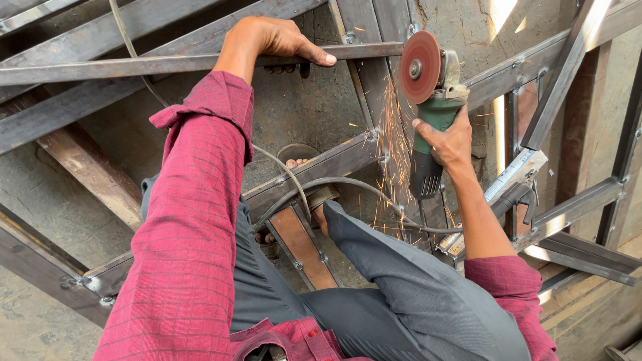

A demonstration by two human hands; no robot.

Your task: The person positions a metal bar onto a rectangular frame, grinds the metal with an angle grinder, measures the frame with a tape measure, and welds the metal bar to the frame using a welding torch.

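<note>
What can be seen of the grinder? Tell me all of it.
The grinder is a hand-held angle grinder with a dark green body, a black vented rear and a grey metal head. Its round reddish disc faces the camera, tilted up, beside a steel bar. Orange sparks fall below it. The right hand grips the body; a grey cable trails from its rear. The left hand holds the bar, not the grinder.

Angle grinder: green matt plastic body, reddish gritty abrasive disc, bare metal guard. Steel frame bars: dull grey metal, scuffed, rusty patches. Floor: rough dusty concrete. Shirt sleeve: red checked woven cloth. Trousers: smooth grey cloth. Cable: grey rubber, matt.
</note>
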